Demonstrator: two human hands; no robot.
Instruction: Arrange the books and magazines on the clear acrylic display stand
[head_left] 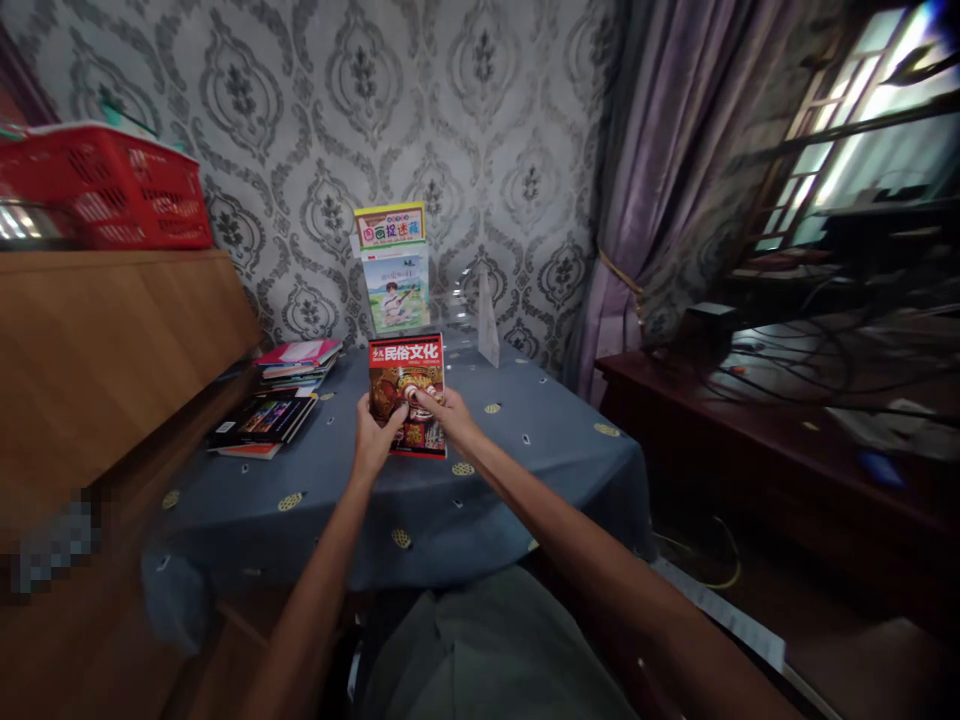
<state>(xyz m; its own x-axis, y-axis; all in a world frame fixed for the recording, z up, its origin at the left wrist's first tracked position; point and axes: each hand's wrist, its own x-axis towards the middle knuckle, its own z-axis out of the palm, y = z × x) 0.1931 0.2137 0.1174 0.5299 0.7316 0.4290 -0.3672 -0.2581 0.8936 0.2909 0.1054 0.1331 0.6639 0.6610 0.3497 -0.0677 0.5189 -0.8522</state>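
Between my two hands is a red and dark book (407, 372), its front cover turned toward me and tilted up over the table. My left hand (376, 428) grips its left edge, the thumb pressed on the cover. On the other edge my right hand (452, 413) holds on, its thumb also on the cover. The fingers behind the book are hidden. Just beyond it stand a picture book with a yellow top (390, 226) and a blue-green book (396, 295), upright at a clear stand (489, 320).
A blue patterned cloth (525, 450) covers the table. Two stacks of books, one pink-topped (300, 353) and one black-topped (262, 420), lie at its left. A red basket (165, 200) sits on a wooden cabinet (112, 350). Cables (795, 350) tangle on the dark desk at right.
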